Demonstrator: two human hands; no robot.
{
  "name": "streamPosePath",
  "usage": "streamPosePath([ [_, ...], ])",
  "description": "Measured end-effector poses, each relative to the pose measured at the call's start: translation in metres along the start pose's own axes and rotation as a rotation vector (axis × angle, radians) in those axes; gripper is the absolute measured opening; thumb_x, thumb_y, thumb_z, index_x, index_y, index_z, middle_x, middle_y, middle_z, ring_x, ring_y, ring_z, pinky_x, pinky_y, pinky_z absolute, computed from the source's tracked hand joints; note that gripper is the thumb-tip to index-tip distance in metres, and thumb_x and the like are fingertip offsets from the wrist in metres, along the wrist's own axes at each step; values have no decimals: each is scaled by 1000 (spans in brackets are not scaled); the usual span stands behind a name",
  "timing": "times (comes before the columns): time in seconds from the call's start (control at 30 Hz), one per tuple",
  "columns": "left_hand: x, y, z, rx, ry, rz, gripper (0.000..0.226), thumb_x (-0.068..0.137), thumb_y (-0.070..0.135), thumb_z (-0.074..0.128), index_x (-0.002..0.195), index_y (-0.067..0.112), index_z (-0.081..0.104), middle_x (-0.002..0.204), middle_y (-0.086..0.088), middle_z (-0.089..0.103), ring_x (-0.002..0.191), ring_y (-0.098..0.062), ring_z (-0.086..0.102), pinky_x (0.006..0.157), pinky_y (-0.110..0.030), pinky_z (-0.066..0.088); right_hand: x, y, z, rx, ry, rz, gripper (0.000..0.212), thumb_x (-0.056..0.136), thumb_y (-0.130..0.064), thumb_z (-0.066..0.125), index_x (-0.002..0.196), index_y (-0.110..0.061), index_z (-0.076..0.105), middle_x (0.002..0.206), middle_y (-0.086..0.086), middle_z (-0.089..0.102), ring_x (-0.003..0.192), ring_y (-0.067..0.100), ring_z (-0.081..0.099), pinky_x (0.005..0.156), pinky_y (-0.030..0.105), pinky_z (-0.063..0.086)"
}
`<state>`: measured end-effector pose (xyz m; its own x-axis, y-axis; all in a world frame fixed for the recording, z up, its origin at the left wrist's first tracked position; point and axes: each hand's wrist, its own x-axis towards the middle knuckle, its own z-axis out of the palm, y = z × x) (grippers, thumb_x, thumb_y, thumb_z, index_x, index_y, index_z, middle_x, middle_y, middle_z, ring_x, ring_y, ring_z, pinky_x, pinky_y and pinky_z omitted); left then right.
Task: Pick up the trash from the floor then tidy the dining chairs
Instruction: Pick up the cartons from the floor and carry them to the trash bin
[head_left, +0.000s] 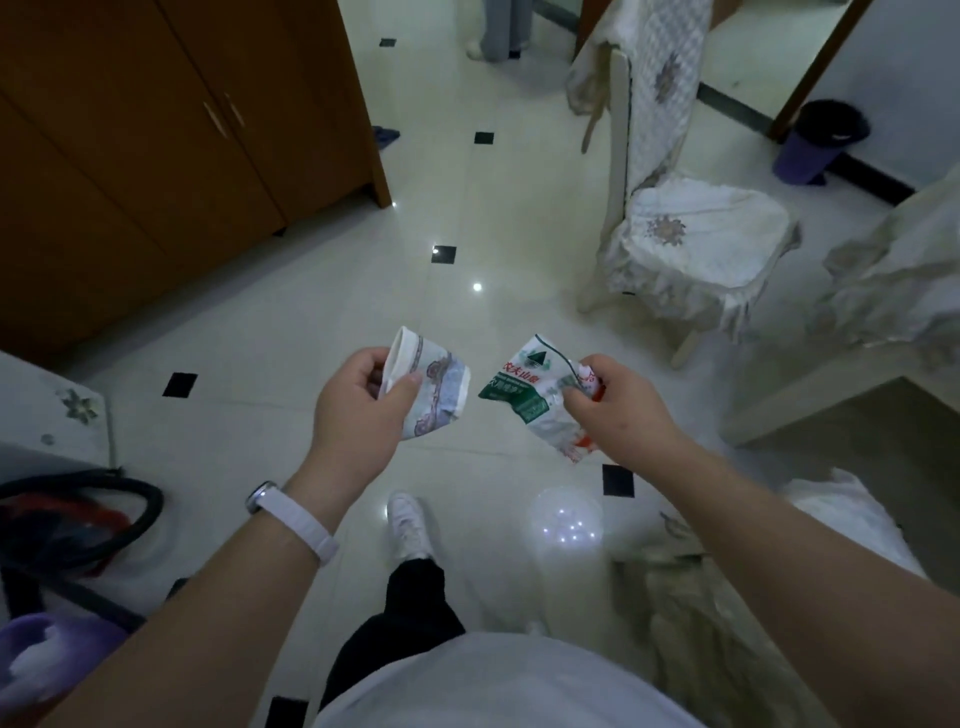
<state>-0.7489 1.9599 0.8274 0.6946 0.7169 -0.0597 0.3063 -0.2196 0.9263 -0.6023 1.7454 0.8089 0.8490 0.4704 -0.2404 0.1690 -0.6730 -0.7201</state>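
Trash: two pieces, both off the floor and in hand, held mid-scene above the pale tiled floor (291, 332).
Paper cup (434, 382): crushed, white with a purple band, pinched at its rim side; lies just left of the wrapper, apart from it by a small gap.
Wrapper (524, 395): crumpled plastic label, green and white with red print, hanging loose below the grip.
Left hand (358, 405): clenched around the paper cup, thumb across the front wall.
Right hand (615, 397): pinching the wrapper by its right edge, fingers curled in.
Step in hand: probably carrying both pieces to a bin; floor pickup looks done as far as visible.
Bin (821, 143): dark, purple-sided, far right beside a door frame, well apart from the hands.
Doing it well: keep both grips firm, since the wrapper is light and held only at an edge; better bunched into the palm before walking.
Route: pass left of the covered dining chair (691, 234), avoiding its splayed leg and hanging cover.
Watch for: glossy tiles, likely slippery; black bag handles (104, 499) near left on the floor.
Still to do: chairs, one standing out from the table (883, 291) at right.
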Motion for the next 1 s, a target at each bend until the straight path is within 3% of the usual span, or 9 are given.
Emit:
streamPosePath([
  [0.23, 154, -6, -26, -80, -96, -4, 18, 91, 18, 69, 90, 35, 64, 88, 6, 71, 78, -12, 68, 70, -32, 58, 107, -80, 17, -52, 112, 60, 9, 89, -23, 59, 81, -21, 57, 76, 4, 63, 73, 25, 62, 68, 40, 54],
  [0.47, 285, -1, -47, -101, -200, -28, 14, 92, 21, 67, 92, 34, 65, 94, 5, 72, 87, -18, 71, 80, -47, 60, 194, -129, 34, -112, 202, 111, 13, 89, -26, 58, 80, -18, 56, 72, 2, 60, 64, 19, 55, 55, 28, 40],
  [0.7, 373, 3, -17, -79, -268, -49, 17, 91, 19, 68, 90, 36, 65, 94, 8, 72, 89, -18, 71, 83, -49, 59, 277, -116, 21, -70, 298, 231, 18, 87, -30, 57, 85, -12, 58, 75, 7, 64, 73, 29, 63, 68, 41, 54],
  [0.83, 432, 14, 16, -27, -306, -33, 14, 92, 21, 68, 91, 35, 65, 95, 6, 72, 88, -18, 71, 81, -48, 60, 335, -105, 24, -6, 287, 273, 13, 88, -29, 57, 87, -16, 60, 77, 3, 65, 72, 23, 64, 65, 36, 55],
  [0.9, 466, 21, 33, 1, -320, -17, 14, 92, 20, 68, 92, 34, 65, 95, 5, 72, 88, -19, 71, 80, -48, 60, 372, -100, 26, 68, 274, 289, 9, 89, -26, 57, 83, -19, 59, 76, 1, 64, 61, 7, 63, 55, 26, 55],
  [0.97, 502, 31, 50, 23, -323, -14, 14, 91, 21, 69, 92, 34, 66, 95, 4, 73, 88, -21, 72, 80, -50, 60, 411, -98, 22, 117, 268, 293, 11, 90, -20, 57, 79, -19, 57, 70, 0, 59, 47, -4, 55, 41, 13, 43],
  [1.0, 520, 38, 58, 29, -318, -16, 12, 90, 23, 70, 93, 34, 67, 95, 3, 73, 88, -22, 72, 80, -51, 60, 432, -98, 17, 129, 260, 290, 11, 90, -19, 57, 79, -17, 57, 67, -1, 57, 45, -2, 52, 41, 14, 40],
])
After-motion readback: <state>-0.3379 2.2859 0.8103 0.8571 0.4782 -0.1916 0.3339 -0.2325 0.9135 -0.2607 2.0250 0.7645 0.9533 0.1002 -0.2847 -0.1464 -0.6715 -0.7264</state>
